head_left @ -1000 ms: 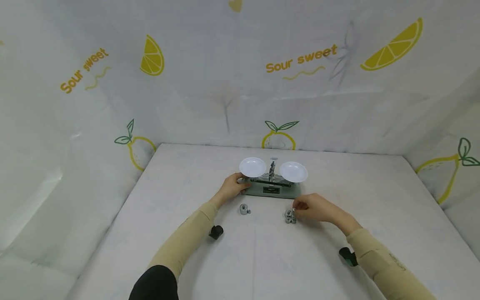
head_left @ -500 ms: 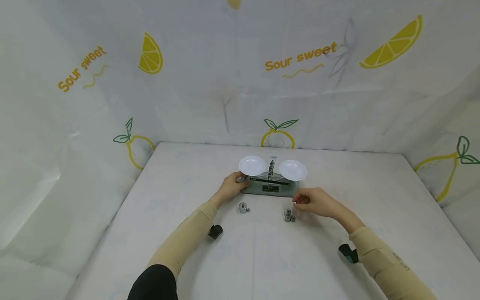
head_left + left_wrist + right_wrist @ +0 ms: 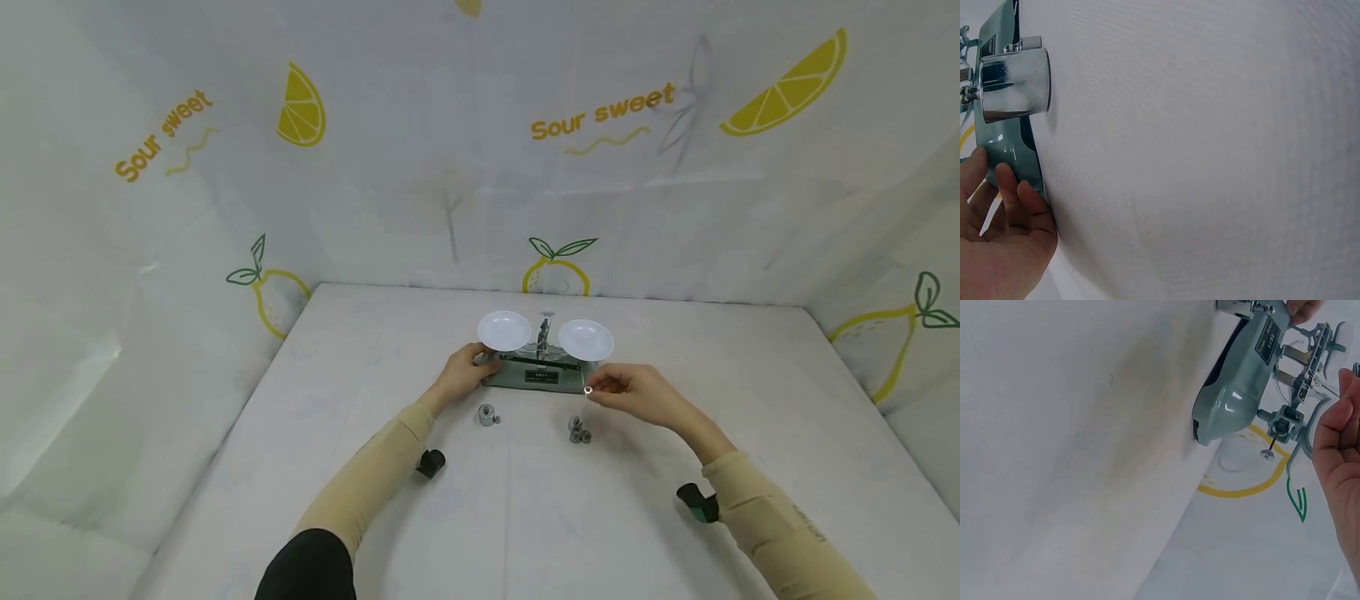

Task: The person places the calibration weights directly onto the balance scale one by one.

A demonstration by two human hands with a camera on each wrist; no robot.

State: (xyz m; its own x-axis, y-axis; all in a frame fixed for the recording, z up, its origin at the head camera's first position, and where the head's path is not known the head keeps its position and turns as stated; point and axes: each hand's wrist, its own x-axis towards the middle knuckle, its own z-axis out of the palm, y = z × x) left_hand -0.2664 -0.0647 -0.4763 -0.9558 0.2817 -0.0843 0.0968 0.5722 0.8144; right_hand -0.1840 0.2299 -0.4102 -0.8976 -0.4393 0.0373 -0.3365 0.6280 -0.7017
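A green balance scale (image 3: 542,377) with two white pans stands toward the back of the table. My left hand (image 3: 461,373) grips the left end of its base; in the left wrist view the fingertips (image 3: 1007,175) lie against the green metal. Between thumb and fingers, my right hand (image 3: 637,396) pinches a small shiny weight (image 3: 588,389), raised in front of the base's right end, below the right pan (image 3: 587,340). In the right wrist view only a sliver of that weight (image 3: 1356,369) shows above the fingertips. The left pan (image 3: 505,331) holds nothing.
In front of the scale stand a larger metal weight (image 3: 486,415) with a tiny one (image 3: 497,420) beside it. Several small weights (image 3: 576,430) sit close together to the right. White sheeting with lemon prints (image 3: 557,279) rises behind the table.
My right hand has lifted the small weight away from the group of weights and moved it up toward the scale. The left hand stays at the base.
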